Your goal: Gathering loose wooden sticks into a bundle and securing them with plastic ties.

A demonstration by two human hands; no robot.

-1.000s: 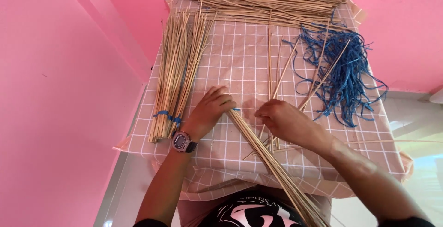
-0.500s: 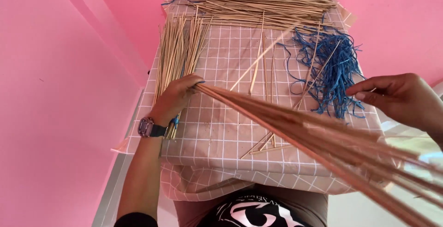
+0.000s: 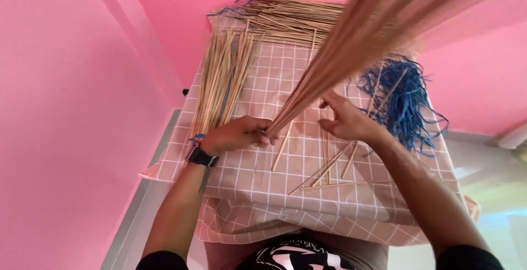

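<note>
My left hand (image 3: 237, 134) grips the tied end of a bundle of thin tan sticks (image 3: 351, 34), which fans upward and to the right, blurred with motion. My right hand (image 3: 346, 120) rests just right of it with fingers spread, touching the bundle's lower part. Under both hands lies a pink checked cloth (image 3: 258, 176) covering the table. A second tied bundle of sticks (image 3: 222, 80) lies at the left, bound with a blue band near my left wrist.
A heap of loose sticks (image 3: 285, 20) lies across the far edge. A tangle of blue string (image 3: 406, 99) sits at the right. Several single sticks (image 3: 324, 168) are scattered on the cloth near the front. Pink walls (image 3: 71, 110) close in on the left and behind.
The bundle swung from pointing down to the right to standing up and away from me. My left hand slid right, back toward the middle. My right hand came in from the right to the bundle.
</note>
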